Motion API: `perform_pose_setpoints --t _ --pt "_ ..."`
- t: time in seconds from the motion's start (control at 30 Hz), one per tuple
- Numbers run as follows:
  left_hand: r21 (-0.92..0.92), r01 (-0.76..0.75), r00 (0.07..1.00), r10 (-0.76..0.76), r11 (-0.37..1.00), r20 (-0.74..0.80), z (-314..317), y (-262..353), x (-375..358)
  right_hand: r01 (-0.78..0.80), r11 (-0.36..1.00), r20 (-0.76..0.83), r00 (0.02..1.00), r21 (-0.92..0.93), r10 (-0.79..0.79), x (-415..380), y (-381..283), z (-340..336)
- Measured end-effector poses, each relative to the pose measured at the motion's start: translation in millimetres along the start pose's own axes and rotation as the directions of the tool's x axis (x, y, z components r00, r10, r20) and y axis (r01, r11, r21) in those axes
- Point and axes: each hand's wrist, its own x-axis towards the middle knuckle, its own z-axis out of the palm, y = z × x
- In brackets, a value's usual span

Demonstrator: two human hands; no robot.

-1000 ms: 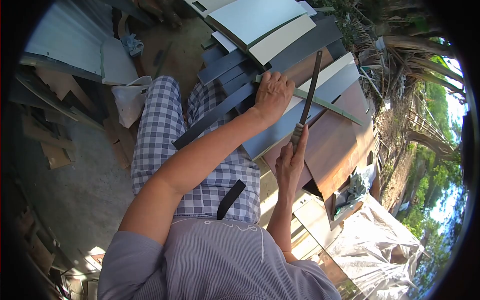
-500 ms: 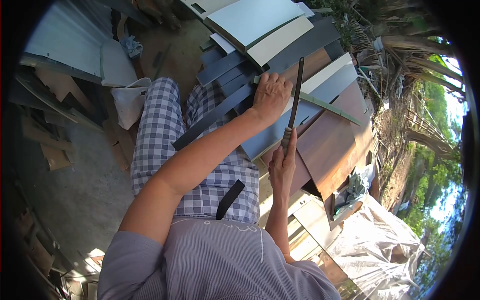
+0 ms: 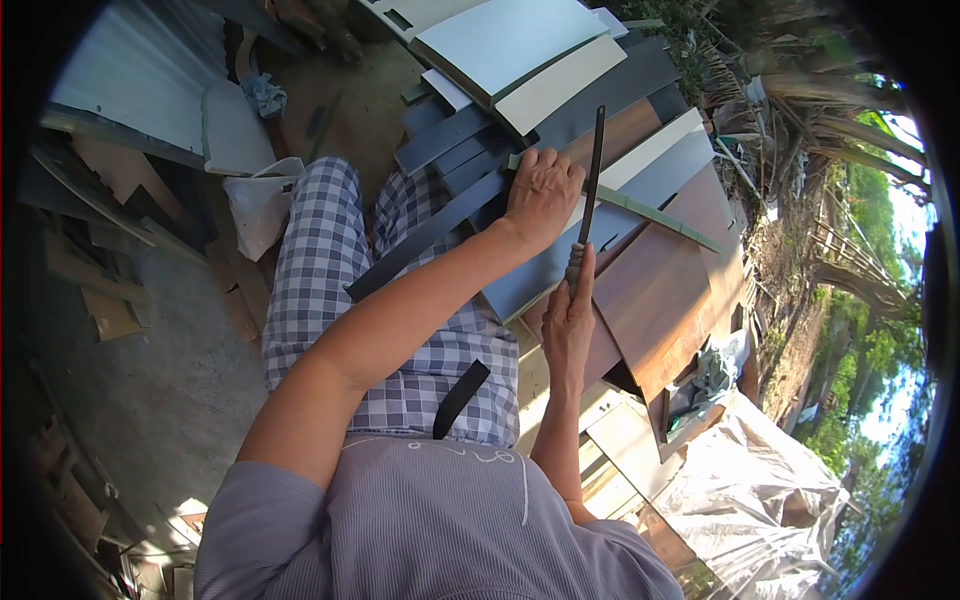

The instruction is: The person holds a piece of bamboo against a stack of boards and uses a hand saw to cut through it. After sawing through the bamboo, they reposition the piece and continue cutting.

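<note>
My left hand (image 3: 543, 198) is closed, its fingers curled over a narrow green strip (image 3: 655, 213) that looks like split bamboo. One end of the strip pokes out past the fingers, and the rest runs right across stacked boards. A dark flat strip (image 3: 425, 238) reaches from my lap up to the same hand; its upper end is hidden. My right hand (image 3: 570, 325) grips the ribbed handle of a long, thin, dark-bladed tool (image 3: 594, 165), index finger stretched along the handle. The blade stands nearly upright in view and crosses the green strip just right of my left hand.
Stacked boards in white (image 3: 510, 45), dark blue (image 3: 445, 138) and brown (image 3: 655, 285) lie ahead. A short black strip (image 3: 460, 400) rests on my checked trousers. A white plastic bag (image 3: 258, 210) hangs by my left knee. Clear plastic sheeting (image 3: 745, 490) lies at right.
My right hand and the long-bladed tool have slid slightly forward, away from my body. The left hand and the green strip stay in place.
</note>
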Motion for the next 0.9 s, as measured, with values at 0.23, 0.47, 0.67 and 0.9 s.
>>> perform_pose_setpoints --t 0.23,0.47,0.67,0.9 --pt "-0.045 0.018 0.999 -0.02 0.999 -0.039 -2 0 0 0.018 1.0 -0.011 1.0 -0.012 -0.018 22 -18 0" --pt "-0.044 0.026 1.0 -0.026 0.999 -0.006 -2 1 0 -0.051 0.998 0.057 0.997 -0.045 0.054 -35 -18 -13" --pt "-0.05 0.016 1.0 -0.016 0.999 0.007 -4 0 0 0.004 0.996 0.048 0.999 -0.092 0.001 -21 -21 -10" --pt "-0.045 0.022 1.0 -0.021 0.999 0.011 -5 0 0 -0.041 0.998 0.103 0.994 -0.056 0.047 29 -57 -7"
